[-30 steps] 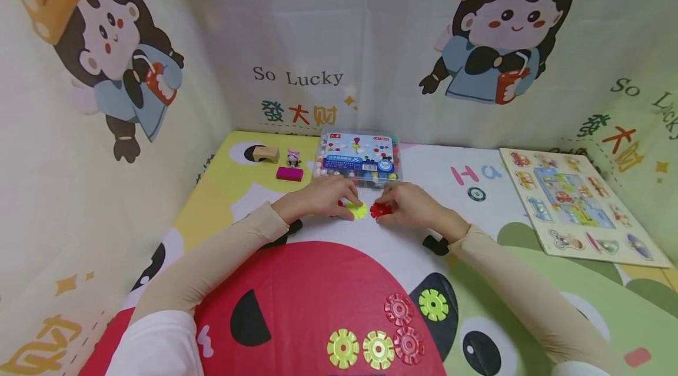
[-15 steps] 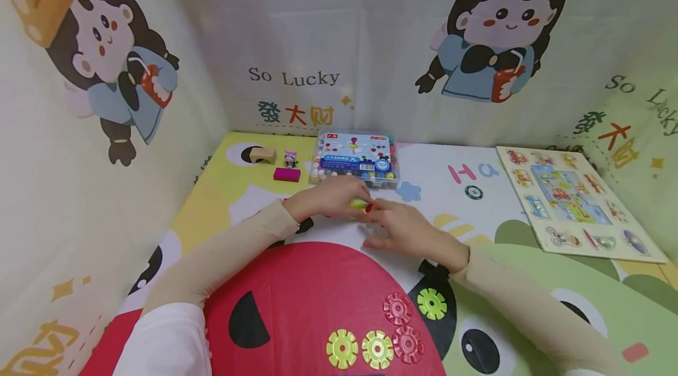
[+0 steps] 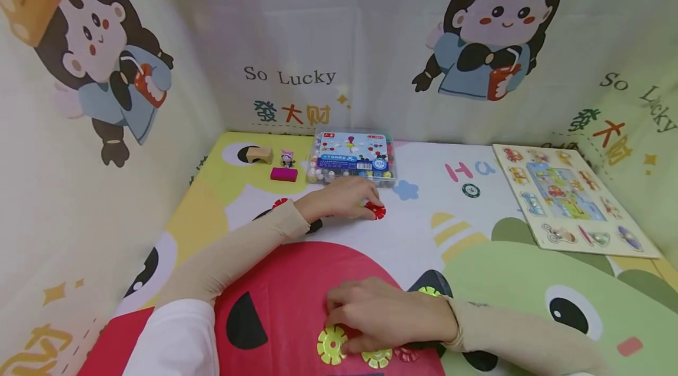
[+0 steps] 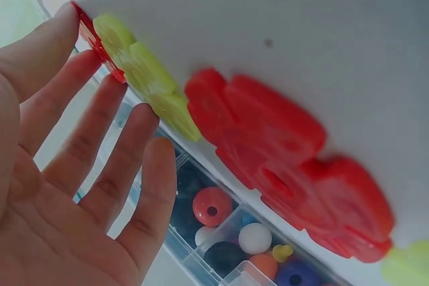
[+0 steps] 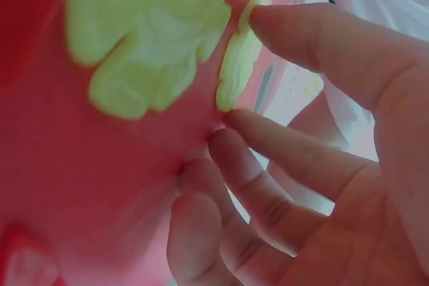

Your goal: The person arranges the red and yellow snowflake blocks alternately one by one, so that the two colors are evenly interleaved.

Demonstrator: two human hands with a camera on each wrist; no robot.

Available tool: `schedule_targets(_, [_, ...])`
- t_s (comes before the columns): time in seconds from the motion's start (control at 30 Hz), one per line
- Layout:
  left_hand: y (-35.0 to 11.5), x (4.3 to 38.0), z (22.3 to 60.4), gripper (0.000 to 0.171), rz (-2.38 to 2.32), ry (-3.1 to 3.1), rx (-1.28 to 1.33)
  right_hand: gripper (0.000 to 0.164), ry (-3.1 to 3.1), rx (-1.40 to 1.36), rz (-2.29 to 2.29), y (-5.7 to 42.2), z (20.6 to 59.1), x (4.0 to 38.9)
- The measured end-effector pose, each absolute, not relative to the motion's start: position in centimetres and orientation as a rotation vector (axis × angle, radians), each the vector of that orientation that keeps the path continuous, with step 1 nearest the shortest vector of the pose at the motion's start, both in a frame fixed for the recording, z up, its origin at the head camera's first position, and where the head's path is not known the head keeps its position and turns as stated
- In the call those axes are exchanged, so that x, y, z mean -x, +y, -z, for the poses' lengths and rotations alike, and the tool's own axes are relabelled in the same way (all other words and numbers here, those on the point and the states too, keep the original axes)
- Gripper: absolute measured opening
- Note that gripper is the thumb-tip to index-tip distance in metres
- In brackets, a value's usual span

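Near the plastic bead box, my left hand [image 3: 346,198] pinches a red snowflake disc [image 3: 377,211] between thumb and fingertips. Beside it in the left wrist view lie a yellow disc [image 4: 144,65] and another red disc [image 4: 281,165], forming a row partly hidden under the hand in the head view. My right hand [image 3: 384,314], lower on the red part of the mat, pinches the edges of a yellow snowflake disc [image 3: 332,345] with thumb and index finger. A second yellow disc [image 3: 377,358] and a red disc [image 3: 406,355] lie just beside, partly covered by the hand.
A clear bead box [image 3: 352,158] stands at the back wall. Left of it are a wooden arch block [image 3: 259,155], a small figure [image 3: 287,158] and a magenta block [image 3: 283,174]. A puzzle board [image 3: 574,199] lies at right, a round chip [image 3: 471,190] nearer the middle.
My right hand has left the red disc beside the box and come down toward me to the yellow disc. My left hand has shifted slightly right, onto that red disc.
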State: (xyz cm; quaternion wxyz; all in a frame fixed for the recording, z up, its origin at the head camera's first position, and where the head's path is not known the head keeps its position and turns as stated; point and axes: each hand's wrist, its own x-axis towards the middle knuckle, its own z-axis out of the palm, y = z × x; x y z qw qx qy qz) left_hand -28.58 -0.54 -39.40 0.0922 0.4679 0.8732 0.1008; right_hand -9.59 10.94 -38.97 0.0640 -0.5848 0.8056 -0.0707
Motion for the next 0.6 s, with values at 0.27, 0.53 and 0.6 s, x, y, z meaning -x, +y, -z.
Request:
schedule_targets(0.27, [-0.5,28.5,39.4,0.039,-0.299,2.593,-1.381,0.047,2.378,1.760,0.141,9.9,39.2,9.4])
schedule_targets(0.53, [-0.6,28.5,39.6,0.038,-0.300,2.605,-1.368,0.046,2.297,1.739,0.151,9.5,38.6,8.8])
schedule_targets(0.6, [-0.6,28.5,39.6,0.038,-0.302,2.604,-1.365,0.042,2.254,1.766,0.200,9.7,38.6,8.5])
